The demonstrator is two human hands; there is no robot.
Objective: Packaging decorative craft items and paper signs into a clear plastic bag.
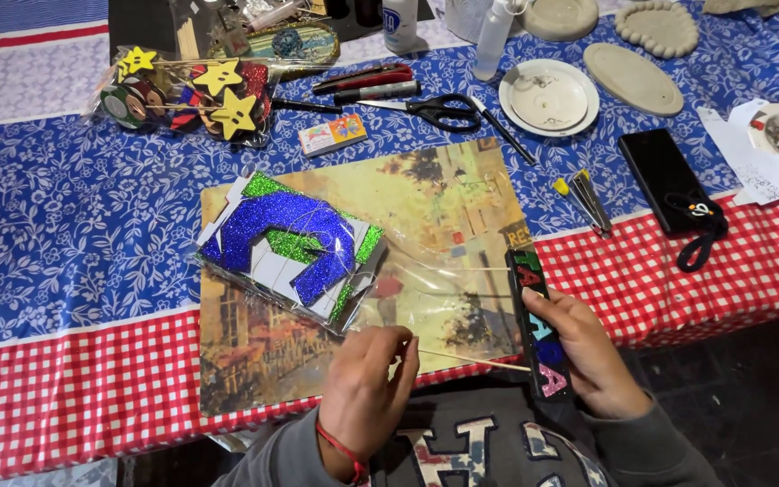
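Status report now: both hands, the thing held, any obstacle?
Left hand pinching thin wooden stick. Right hand gripping black strip with glitter letters. Clear bag of glitter shapes lies close.

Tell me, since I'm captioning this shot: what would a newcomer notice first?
The clear bag of blue and green glitter foam cutouts glints on the painted-scene placemat at centre. Just below, the left hand pinches a thin wooden skewer, while the right hand grips a black strip with coloured glitter letters.
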